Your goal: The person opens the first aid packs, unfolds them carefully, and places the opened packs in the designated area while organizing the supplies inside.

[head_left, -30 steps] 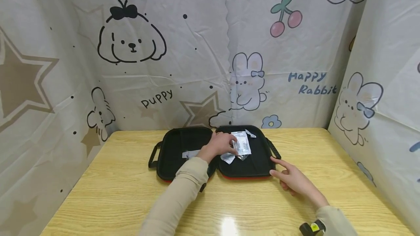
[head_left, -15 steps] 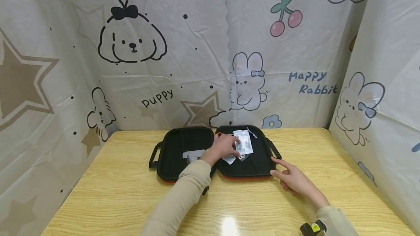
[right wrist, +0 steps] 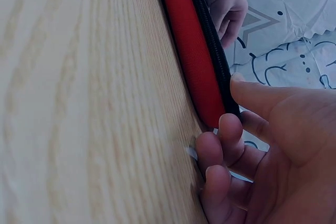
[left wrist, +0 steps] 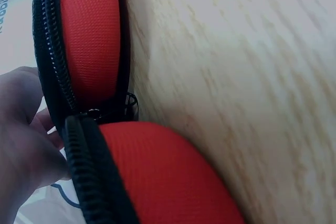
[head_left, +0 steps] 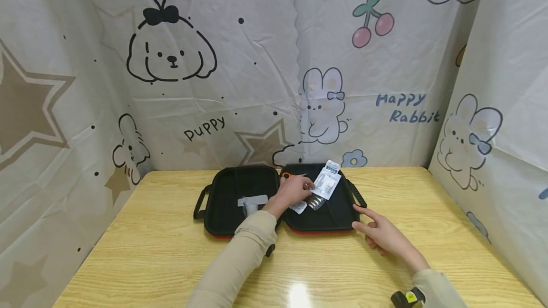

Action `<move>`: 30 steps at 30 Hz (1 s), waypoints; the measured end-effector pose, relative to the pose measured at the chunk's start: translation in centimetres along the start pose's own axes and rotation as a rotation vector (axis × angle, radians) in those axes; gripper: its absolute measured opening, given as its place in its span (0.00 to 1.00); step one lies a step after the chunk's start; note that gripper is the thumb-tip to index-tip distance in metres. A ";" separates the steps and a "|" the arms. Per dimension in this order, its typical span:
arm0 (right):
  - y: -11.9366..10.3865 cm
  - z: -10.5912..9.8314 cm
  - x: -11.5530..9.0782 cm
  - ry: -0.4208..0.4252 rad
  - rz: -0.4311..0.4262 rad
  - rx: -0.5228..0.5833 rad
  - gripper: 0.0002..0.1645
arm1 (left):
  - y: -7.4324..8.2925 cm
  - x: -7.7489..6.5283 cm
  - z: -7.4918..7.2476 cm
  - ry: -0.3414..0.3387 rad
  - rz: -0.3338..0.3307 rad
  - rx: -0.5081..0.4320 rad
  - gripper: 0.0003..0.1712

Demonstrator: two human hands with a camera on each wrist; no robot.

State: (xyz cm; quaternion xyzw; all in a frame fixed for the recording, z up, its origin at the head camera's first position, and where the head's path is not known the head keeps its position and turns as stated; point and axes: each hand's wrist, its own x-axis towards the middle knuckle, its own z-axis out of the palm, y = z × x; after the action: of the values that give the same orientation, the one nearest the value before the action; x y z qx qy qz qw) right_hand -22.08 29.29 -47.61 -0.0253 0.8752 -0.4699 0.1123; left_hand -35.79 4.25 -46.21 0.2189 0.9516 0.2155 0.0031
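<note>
Unzipped black-and-red case lies spread on the wood table, around the lower middle of the frame. Left hand is over its right half, fingers at a white packet; can't tell if they're pinching it. Right hand: thumb and index wide apart, touching the case's right edge.

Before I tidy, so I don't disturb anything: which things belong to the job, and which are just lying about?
Likely in the job:
open black zippered case with red shell, touched by right hand
white rectangular packets, beside left hand

Apparently just lying about:
flat white strip, case's left half
orange loop, partly hidden behind left hand
</note>
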 end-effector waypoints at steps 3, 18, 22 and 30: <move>-0.1 0.0 0.0 -0.001 0.001 -0.004 0.41 | -0.1 -0.1 -0.1 0.012 -0.002 -0.073 0.08; -0.4 0.1 -0.2 0.000 0.007 -0.011 0.42 | -0.8 0.4 0.4 0.201 -0.053 -0.519 0.09; -0.3 0.1 -0.2 0.003 0.009 -0.010 0.42 | -0.9 0.2 0.0 0.239 -0.049 -0.579 0.10; -0.2 0.1 -0.1 0.005 0.035 -0.020 0.41 | -1.2 0.0 -1.1 0.259 -0.016 -0.654 0.14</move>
State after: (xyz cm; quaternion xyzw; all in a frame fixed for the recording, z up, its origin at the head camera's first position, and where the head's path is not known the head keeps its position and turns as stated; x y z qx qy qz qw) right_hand -21.95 29.12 -47.43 -0.0099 0.8805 -0.4590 0.1181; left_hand -36.37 2.84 -45.74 0.1697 0.8264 0.5349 -0.0462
